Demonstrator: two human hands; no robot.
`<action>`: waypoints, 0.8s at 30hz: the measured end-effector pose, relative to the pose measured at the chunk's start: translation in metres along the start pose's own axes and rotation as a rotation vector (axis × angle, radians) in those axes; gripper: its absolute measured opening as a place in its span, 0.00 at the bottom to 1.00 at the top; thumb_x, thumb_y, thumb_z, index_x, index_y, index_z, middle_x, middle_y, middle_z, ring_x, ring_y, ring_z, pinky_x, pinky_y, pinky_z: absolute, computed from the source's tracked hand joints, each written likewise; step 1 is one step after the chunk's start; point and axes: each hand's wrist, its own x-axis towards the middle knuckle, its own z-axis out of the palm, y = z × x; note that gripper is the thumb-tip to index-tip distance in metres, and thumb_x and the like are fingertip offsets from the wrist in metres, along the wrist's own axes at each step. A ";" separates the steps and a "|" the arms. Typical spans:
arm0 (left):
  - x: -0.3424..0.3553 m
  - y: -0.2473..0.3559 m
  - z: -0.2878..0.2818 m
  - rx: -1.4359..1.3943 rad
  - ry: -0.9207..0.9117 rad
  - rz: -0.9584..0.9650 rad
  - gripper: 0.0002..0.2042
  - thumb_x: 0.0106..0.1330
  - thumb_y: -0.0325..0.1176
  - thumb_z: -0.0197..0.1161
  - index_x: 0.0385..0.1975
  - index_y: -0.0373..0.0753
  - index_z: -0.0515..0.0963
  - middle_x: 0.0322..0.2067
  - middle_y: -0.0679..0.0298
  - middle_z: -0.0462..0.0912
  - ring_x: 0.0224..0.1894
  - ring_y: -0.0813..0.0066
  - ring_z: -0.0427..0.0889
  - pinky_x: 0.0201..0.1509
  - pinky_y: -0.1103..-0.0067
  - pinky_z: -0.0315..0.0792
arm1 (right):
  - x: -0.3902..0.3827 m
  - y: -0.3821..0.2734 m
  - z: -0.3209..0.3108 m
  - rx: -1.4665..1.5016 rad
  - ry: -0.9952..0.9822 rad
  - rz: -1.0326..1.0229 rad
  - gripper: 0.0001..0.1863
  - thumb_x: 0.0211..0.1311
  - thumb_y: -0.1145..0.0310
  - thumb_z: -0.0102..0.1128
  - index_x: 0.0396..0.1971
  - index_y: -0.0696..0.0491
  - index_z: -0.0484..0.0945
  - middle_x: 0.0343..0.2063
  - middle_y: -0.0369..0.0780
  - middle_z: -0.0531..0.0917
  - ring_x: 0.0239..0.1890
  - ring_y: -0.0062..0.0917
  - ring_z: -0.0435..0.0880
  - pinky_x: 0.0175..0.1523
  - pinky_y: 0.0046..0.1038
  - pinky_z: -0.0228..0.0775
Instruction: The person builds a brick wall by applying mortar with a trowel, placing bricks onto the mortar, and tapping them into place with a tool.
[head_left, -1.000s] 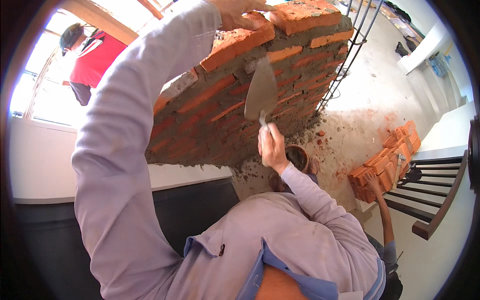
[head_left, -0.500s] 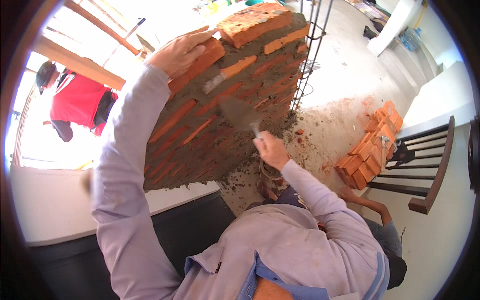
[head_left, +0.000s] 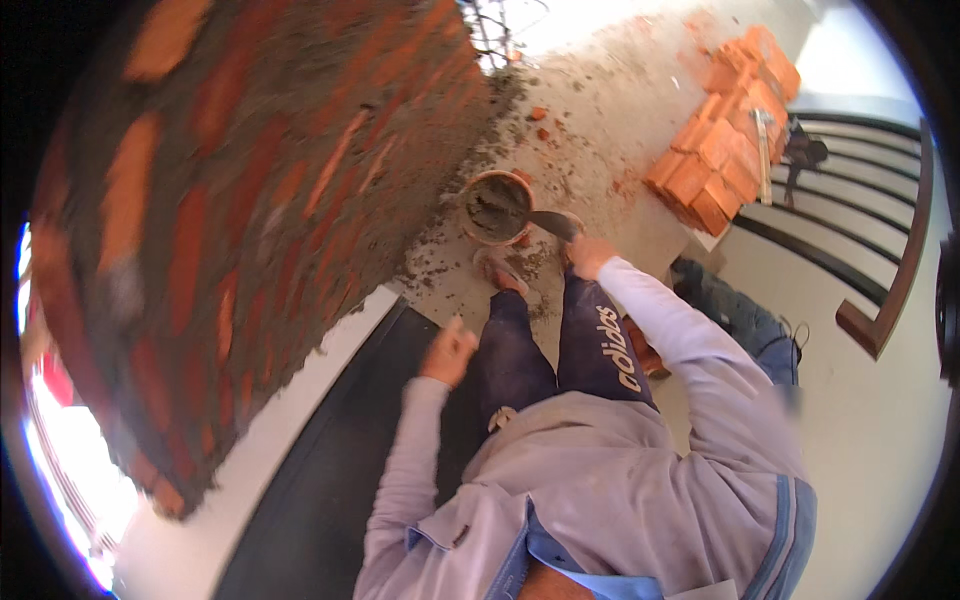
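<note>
My right hand (head_left: 592, 257) grips a trowel (head_left: 553, 224) by its handle. The blade's tip reaches over the right rim of a round bucket (head_left: 467, 222), which holds grey mortar (head_left: 492, 213). Lower and to the left, my left hand (head_left: 450, 354) hangs in the air with its fingers curled in, slightly blurred, and I see nothing in it. A brick wall (head_left: 250, 170) with grey mortar smeared over its face fills the left side, apart from both hands. Its top course is out of view.
A stack of orange bricks (head_left: 705, 165) lies at the right, with a hammer (head_left: 764, 155) on it. Beyond stands a dark slatted railing (head_left: 890, 255). Mortar crumbs and brick bits (head_left: 540, 114) litter the floor. Another person's dark-clothed leg (head_left: 745, 315) shows beside my right arm.
My view has swung down from the wall top. The left hand has left the brick there and dropped low; the right hand has lowered the trowel from the wall to the bucket.
</note>
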 end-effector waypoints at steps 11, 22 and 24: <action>0.025 -0.150 0.189 0.318 -0.359 -0.363 0.47 0.53 0.58 0.65 0.71 0.49 0.48 0.69 0.42 0.42 0.70 0.38 0.46 0.71 0.56 0.47 | 0.238 -0.009 0.112 -0.504 -0.027 -0.122 0.17 0.60 0.69 0.53 0.48 0.56 0.77 0.43 0.41 0.82 0.47 0.30 0.81 0.43 0.28 0.76; 0.027 -0.193 0.187 0.347 -0.254 -0.389 0.39 0.51 0.52 0.68 0.64 0.43 0.64 0.66 0.46 0.55 0.69 0.47 0.53 0.71 0.60 0.49 | 0.239 -0.049 0.229 0.149 0.114 -0.124 0.11 0.59 0.68 0.52 0.32 0.60 0.80 0.33 0.48 0.81 0.31 0.40 0.82 0.38 0.36 0.78; 0.033 -0.191 0.191 0.352 -0.253 -0.400 0.39 0.52 0.52 0.67 0.64 0.43 0.64 0.66 0.46 0.56 0.68 0.48 0.53 0.71 0.60 0.49 | 0.234 -0.043 0.213 0.198 0.164 -0.216 0.12 0.58 0.66 0.52 0.31 0.59 0.80 0.31 0.49 0.81 0.31 0.42 0.81 0.39 0.39 0.77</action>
